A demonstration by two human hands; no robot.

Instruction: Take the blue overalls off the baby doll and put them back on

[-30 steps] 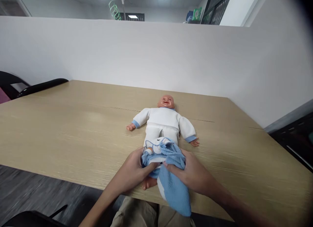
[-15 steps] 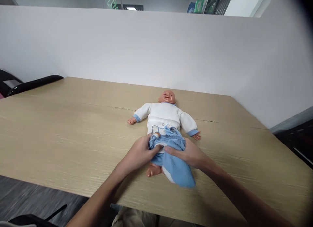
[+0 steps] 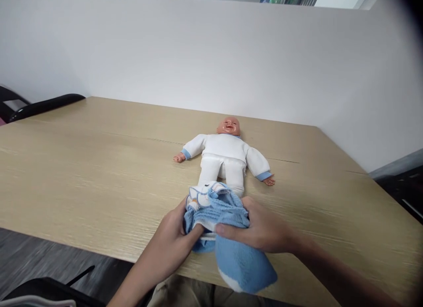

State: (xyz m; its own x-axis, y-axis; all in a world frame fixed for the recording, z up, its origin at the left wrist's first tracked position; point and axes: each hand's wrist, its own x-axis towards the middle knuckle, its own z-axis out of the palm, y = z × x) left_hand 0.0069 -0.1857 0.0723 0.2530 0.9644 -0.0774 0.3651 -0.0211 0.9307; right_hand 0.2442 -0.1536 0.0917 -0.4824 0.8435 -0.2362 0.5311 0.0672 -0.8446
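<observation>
A baby doll [image 3: 226,146] in a white outfit with blue cuffs lies on its back, head toward the wall and arms spread. In front of its legs, a blue and white terry garment [image 3: 228,210] is bunched up, with a rounded blue part like a hood [image 3: 244,263] hanging down toward me. My left hand [image 3: 173,236] is closed on the garment's left side, thumb tucked into its opening. On the right side my right hand [image 3: 261,225] grips it too, thumb across the front. The doll's feet are hidden behind the cloth.
The doll lies on a wide wooden table [image 3: 99,174] that meets a white partition wall [image 3: 185,55]. Black chairs stand at the left [image 3: 49,107] and right [image 3: 403,179] edges. Another dark chair part [image 3: 49,291] shows at lower left.
Both hands have drawn the garment toward me, away from the doll's belly and legs. The doll's white legs now show. My view has tilted slightly down.
</observation>
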